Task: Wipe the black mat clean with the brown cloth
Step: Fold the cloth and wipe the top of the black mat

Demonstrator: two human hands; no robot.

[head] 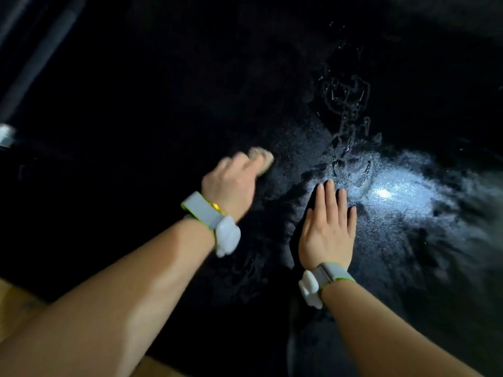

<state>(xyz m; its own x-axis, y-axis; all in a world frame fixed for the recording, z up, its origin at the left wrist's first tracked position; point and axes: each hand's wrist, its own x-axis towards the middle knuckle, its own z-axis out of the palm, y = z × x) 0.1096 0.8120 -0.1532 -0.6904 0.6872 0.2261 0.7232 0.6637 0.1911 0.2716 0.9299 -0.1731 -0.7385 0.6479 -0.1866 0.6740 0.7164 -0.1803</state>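
A black mat [272,91] fills nearly the whole head view, wet and shiny, with water streaks and a bright light reflection at the right. My left hand [231,183] is blurred with motion and curled over a small brown cloth [262,159], which pokes out past the fingertips and presses on the mat. My right hand [328,227] lies flat on the mat, palm down with fingers together and straight, holding nothing. Both wrists wear grey straps with white devices.
A strip of wooden surface [16,308] shows at the lower left beyond the mat's near edge. A pale object [6,135] sits at the left border. Grey bars [32,50] run diagonally at the upper left.
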